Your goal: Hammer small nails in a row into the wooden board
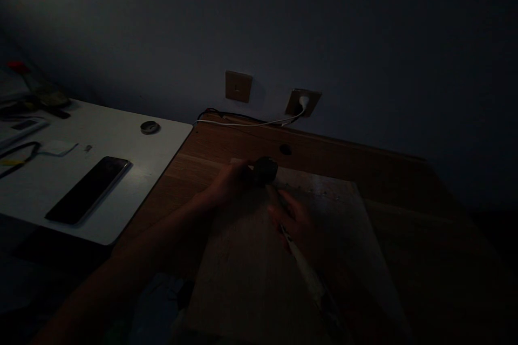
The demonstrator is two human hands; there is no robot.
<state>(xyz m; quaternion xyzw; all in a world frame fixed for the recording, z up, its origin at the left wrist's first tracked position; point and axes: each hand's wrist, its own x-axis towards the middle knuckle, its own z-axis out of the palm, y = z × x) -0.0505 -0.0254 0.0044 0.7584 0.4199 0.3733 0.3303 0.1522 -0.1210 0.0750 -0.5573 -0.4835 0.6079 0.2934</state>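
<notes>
We see the left hand at the far edge of the pale board on the wooden bench, its fingers curled around a dark round object. The right hand rests on the board just nearer to us than that object, closed around a pale slender tool that runs back over the board toward us; the dimness hides what the tool is. Left of the board a white bench carries a black phone and a small round disc, and beyond the board a white plug sits in a wall socket.
</notes>
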